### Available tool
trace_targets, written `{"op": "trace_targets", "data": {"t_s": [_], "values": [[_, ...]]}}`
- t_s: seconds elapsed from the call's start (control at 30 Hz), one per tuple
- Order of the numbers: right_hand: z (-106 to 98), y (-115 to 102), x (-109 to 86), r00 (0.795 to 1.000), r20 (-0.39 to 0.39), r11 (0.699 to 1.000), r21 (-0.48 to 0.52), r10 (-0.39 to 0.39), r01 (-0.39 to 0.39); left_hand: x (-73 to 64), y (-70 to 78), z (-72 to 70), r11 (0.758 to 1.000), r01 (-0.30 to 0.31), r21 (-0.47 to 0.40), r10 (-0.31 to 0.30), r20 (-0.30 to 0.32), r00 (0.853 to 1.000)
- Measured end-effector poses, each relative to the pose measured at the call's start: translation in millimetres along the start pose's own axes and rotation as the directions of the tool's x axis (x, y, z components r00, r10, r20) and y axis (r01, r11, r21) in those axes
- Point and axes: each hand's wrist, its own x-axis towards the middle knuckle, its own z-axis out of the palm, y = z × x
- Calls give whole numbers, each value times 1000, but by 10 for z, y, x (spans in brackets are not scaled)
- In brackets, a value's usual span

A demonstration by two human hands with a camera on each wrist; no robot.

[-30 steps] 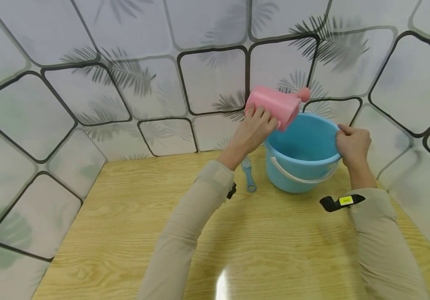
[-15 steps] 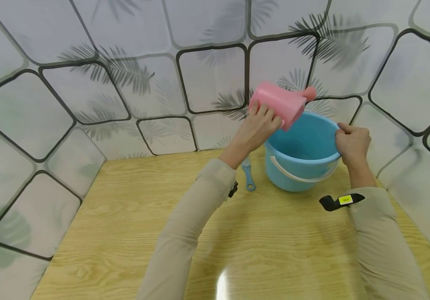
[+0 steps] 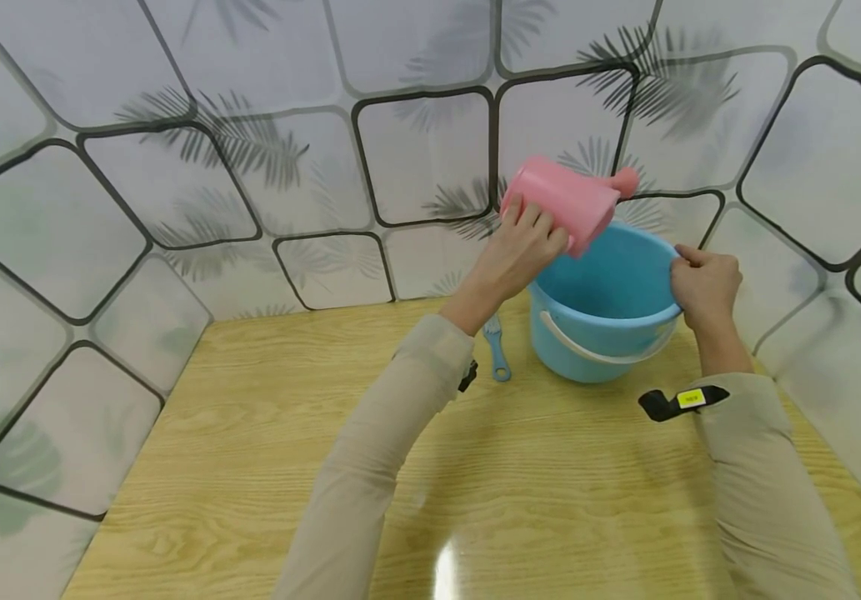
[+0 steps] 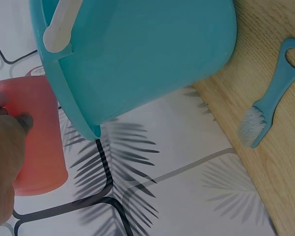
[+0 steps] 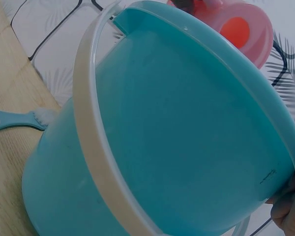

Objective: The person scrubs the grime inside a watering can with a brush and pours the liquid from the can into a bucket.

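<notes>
A pink watering can (image 3: 561, 200) is tipped over the left part of a blue bucket (image 3: 588, 350), its round-tipped spout pointing right. My left hand (image 3: 516, 254) grips the can by its near side, fingers curled; the left wrist view shows the thumb and part of the can (image 4: 42, 142). On the right, my right hand (image 3: 708, 287) pinches the bucket's rim. The bucket stands on the table with its white handle (image 3: 588, 354) hanging down at the front. In the right wrist view the can's opening (image 5: 236, 32) faces the bucket; no stream of water can be made out.
A blue scrub brush (image 3: 498, 350) lies on the wooden table (image 3: 265, 450), left of the bucket. Patterned walls (image 3: 430, 158) stand close behind the table and along both sides.
The pink watering can has moved slightly up and to the right with my left hand, tilting a little more. My right hand and the bucket have stayed in place.
</notes>
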Motion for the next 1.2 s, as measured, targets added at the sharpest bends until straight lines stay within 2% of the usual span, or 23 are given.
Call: {"op": "trace_targets", "data": {"t_s": [0.63, 0.97, 1.2], "values": [[-4, -2, 2, 1000, 5, 1000, 12, 11, -11, 91, 22, -63, 999, -24, 32, 24, -11, 1000], [3, -14, -2, 1000, 1, 1000, 18, 18, -18, 124, 75, -58, 997, -14, 73, 17, -45, 999], [6, -5, 7, 1000, -2, 1000, 2, 17, -17, 155, 91, -76, 997, -3, 77, 4, -9, 1000]]}}
